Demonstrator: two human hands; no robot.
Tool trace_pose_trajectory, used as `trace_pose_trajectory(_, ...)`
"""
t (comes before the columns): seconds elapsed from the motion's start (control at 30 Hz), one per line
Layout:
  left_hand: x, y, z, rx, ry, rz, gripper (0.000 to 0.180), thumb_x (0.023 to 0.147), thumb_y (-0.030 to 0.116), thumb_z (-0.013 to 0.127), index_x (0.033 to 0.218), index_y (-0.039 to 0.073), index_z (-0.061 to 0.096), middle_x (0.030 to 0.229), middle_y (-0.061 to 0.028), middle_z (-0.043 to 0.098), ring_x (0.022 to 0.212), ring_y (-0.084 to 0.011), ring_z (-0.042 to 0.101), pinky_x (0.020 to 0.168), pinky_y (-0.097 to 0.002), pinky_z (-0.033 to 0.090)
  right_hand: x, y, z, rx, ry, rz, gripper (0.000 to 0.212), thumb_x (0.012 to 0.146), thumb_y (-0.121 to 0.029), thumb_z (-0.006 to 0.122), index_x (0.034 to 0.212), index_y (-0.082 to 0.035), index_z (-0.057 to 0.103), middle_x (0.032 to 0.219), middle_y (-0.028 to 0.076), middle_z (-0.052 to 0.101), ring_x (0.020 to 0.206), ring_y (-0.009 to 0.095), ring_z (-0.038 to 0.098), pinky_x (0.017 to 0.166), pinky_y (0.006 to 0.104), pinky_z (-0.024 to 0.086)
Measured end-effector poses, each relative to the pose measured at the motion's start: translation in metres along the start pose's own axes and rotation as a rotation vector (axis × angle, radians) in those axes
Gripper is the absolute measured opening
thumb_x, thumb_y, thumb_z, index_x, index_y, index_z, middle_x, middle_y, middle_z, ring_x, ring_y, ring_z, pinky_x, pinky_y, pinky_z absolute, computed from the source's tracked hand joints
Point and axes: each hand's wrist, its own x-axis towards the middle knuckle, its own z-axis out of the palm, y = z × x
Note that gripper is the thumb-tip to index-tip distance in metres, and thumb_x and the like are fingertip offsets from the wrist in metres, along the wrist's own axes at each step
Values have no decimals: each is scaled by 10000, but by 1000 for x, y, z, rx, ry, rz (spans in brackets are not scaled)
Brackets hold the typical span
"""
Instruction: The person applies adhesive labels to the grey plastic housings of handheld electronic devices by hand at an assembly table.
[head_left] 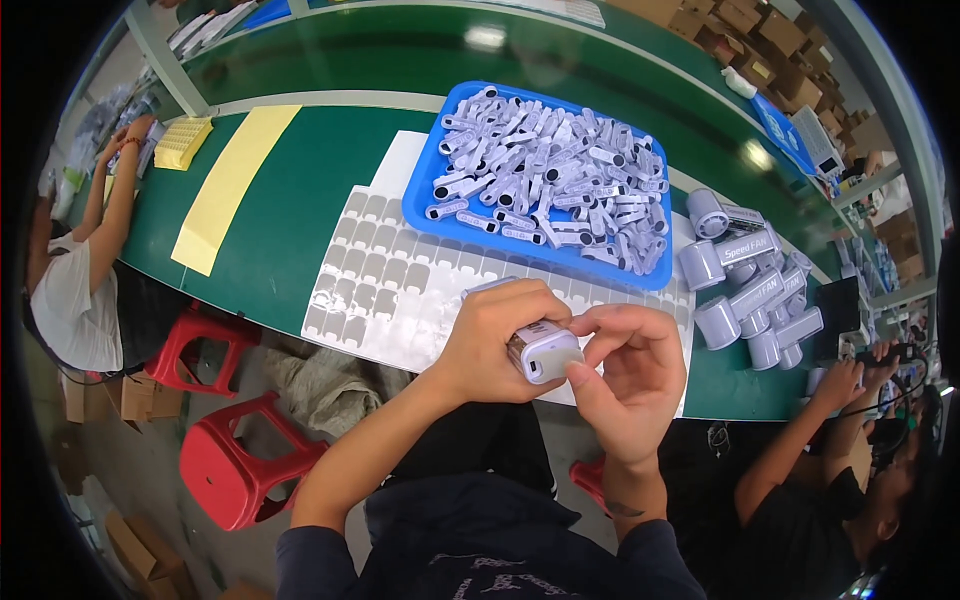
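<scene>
My left hand (505, 338) is wrapped round a pale lavender handheld fan (533, 368), its end face turned toward my right hand. A thin translucent grey sticker (562, 357) lies against that end face. The thumb and forefinger of my right hand (630, 375) pinch the sticker's edge, while the other fingers curl loosely. A small dark slot shows in the fan's end, beside the sticker. Most of the fan's body is hidden by my left hand. Beyond my hands, a sheet of grey stickers (352, 268) lies on the table, with some spots bare.
A blue tray (418, 190) heaped with small lavender parts sits partly on the sticker sheet. Several lavender fans (755, 290) are piled at right on the green table (270, 230). Red stools (225, 465) stand at left. People work at both sides; one person's hands (850, 380) are at right.
</scene>
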Motion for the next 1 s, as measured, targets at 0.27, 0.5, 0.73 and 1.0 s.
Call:
trace_pose_trajectory(0.27,-2,-4,-1,9,-11,44,318,608,116,799,850,29,610,802,-101,622,676,-229,601,587,-300,454,-1,1,3,-35,-2,-42,438,744,132,689,1141,34,533,1116,146,612,817,115,611,902,308,462)
trace_pose_trajectory(0.5,-2,-5,0,16,-5,50,320,607,114,797,862,32,621,805,-98,630,676,-226,603,587,-300,456,-1,1,3,-34,6,-49,422,745,133,687,1127,33,537,1113,154,616,817,117,608,924,324,460)
trace_pose_trajectory(0.73,-2,-5,0,18,1,45,326,603,115,799,862,33,618,798,-95,629,674,-230,602,587,-303,455,-1,1,4,14,26,-38,416,749,129,684,1126,36,535,1108,151,619,830,123,609,946,340,455)
trace_pose_trajectory(1.0,-1,-5,0,17,7,55,328,609,124,802,860,29,614,794,-97,624,671,-233,600,588,-303,455,-2,2,5,-7,26,-35,419,748,124,691,1130,37,541,1116,151,611,818,116,601,930,320,452)
